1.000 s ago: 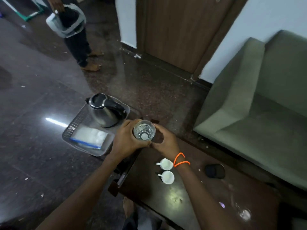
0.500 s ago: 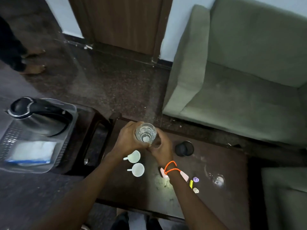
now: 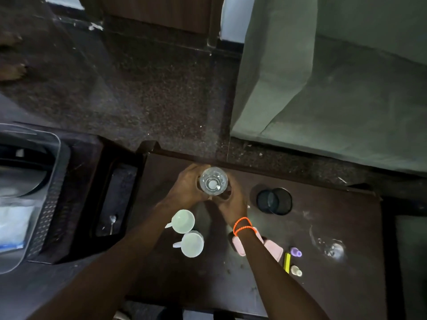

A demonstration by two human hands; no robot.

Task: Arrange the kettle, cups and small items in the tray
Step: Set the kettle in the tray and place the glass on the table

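Two hands, the left hand (image 3: 184, 188) and right hand (image 3: 233, 205), are closed around a clear glass (image 3: 213, 181) near the table's (image 3: 323, 296) far edge. Two white cups (image 3: 187, 232) just beside the wrists could be knocked over; the tray (image 3: 46, 192) lies at the left.

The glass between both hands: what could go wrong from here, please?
1. The glass is held by the left hand and right hand above the table; a slip could drop it there.
2. Two white cups stand under the left forearm, which may knock them.
3. The tray is far left, beyond a gap, so carrying the glass across could catch an edge.
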